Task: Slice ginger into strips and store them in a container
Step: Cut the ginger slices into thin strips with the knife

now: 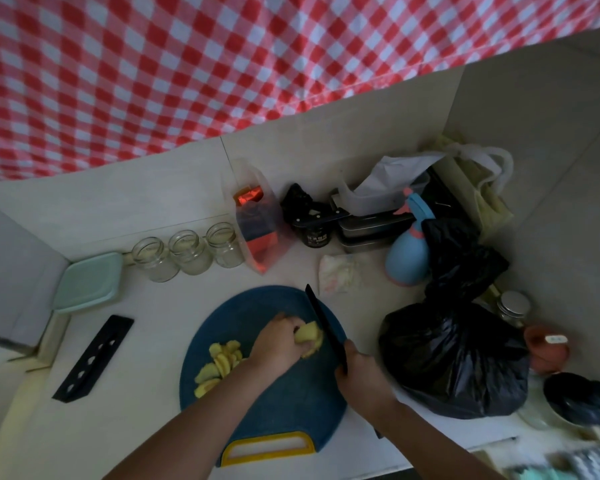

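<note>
One ginger chunk (309, 336) sits near the centre of the blue cutting board (291, 403), pinched by the left hand (281, 341). The right hand (361, 379) grips the black knife (323, 323) against it. Ginger is probably firm, knobbly and slick where cut, so hold it well behind the blade.

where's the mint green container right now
In the head view the mint green container sits at the far left of the counter, just left of the three glass jars and beyond the black knife sheath.

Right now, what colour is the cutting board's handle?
Yellow; the handle edges the blue board nearest the person. Head view shows it best.
</note>
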{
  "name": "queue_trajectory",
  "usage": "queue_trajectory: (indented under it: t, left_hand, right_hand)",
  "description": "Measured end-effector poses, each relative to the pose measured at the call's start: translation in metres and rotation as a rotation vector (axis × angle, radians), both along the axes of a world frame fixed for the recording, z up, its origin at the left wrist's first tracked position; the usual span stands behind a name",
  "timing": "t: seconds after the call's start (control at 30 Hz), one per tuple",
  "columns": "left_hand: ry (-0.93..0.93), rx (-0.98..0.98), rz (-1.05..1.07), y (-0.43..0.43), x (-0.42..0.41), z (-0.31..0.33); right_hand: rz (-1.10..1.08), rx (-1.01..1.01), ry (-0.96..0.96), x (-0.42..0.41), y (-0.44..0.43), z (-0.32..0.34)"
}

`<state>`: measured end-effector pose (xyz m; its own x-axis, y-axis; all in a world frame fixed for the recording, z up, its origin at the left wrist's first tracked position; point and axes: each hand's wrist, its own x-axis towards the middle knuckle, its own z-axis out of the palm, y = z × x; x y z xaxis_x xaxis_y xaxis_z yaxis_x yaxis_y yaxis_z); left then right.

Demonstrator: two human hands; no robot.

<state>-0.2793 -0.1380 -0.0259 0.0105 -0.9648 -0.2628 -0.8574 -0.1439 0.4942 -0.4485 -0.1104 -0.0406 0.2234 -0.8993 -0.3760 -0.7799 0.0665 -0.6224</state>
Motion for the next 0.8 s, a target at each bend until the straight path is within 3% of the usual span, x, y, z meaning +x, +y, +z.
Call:
queue_trajectory:
  t: [0.37, 0.6, 0.8]
  left_hand:
    - [-0.402, -0.033, 0.084, 0.006, -0.033, -0.001]
    - [-0.373, -0.018, 0.073, 0.003, -0.034, -0.004]
    - [-0.182, -0.056, 0.125, 0.004, -0.026, -0.004]
  right_hand:
    - [-0.009, -0.009, -0.041, 0.001, 0.000, -0.001]
    - [-0.020, -0.005, -0.033, 0.001, 0.002, 0.000]
    - [-0.029, 0.016, -0.028, 0.001, 0.003, 0.002]
